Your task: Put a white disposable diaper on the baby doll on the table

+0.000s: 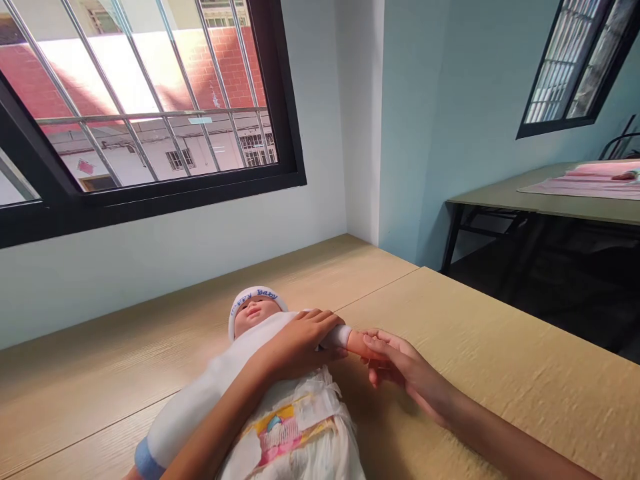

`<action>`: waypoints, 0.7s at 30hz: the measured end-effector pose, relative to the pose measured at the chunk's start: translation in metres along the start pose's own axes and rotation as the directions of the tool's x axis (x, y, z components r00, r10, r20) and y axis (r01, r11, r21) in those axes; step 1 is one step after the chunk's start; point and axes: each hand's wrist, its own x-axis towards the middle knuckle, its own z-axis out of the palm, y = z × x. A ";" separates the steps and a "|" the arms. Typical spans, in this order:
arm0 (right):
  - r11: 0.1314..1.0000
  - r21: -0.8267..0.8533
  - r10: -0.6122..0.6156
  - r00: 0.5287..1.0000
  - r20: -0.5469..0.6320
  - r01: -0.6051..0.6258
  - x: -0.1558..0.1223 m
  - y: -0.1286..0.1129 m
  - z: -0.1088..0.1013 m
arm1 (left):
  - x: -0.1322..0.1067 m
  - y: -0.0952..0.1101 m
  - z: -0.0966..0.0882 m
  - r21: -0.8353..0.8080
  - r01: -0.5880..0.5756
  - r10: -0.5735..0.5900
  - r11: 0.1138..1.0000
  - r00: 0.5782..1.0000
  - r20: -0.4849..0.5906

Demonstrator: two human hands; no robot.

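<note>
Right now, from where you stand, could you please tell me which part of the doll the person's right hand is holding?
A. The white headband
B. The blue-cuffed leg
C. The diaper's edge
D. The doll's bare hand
D: the right hand grips the doll's bare hand, which sticks out of the white sleeve beside the doll's chest.

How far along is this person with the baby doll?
Done, apparently: the plastic baby doll wears a white diaper and one blue-cuffed white sleeve. In hand: the left hand grips the other sleeve; the right hand holds the doll's bare hand. Left: perhaps that sleeve.
</note>
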 end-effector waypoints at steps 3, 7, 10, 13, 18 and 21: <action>0.983 -0.180 -0.055 0.997 -0.049 0.045 0.001 -0.001 -0.002 | 0.000 0.000 0.000 -0.001 0.002 -0.002 1.000 1.000 0.007; 0.891 -0.411 -0.246 0.966 -0.076 0.195 0.004 0.005 -0.009 | 0.001 -0.001 0.000 0.013 0.009 -0.009 1.000 1.000 0.023; 0.833 -0.495 -0.335 0.937 -0.097 0.247 0.004 0.008 -0.011 | 0.001 0.000 0.000 0.022 0.024 -0.024 0.999 0.999 0.031; 0.858 -0.445 -0.314 0.948 -0.060 0.256 0.003 0.008 -0.009 | 0.001 0.001 0.000 0.023 0.025 -0.026 0.999 0.999 0.032; 0.866 -0.395 -0.335 0.942 -0.002 0.307 0.002 0.008 -0.006 | 0.002 0.001 0.000 0.034 0.027 -0.028 0.999 0.999 0.032; 0.876 -0.375 -0.328 0.945 -0.003 0.303 0.001 0.008 -0.006 | 0.002 0.000 0.000 0.031 0.024 -0.026 0.999 0.999 0.033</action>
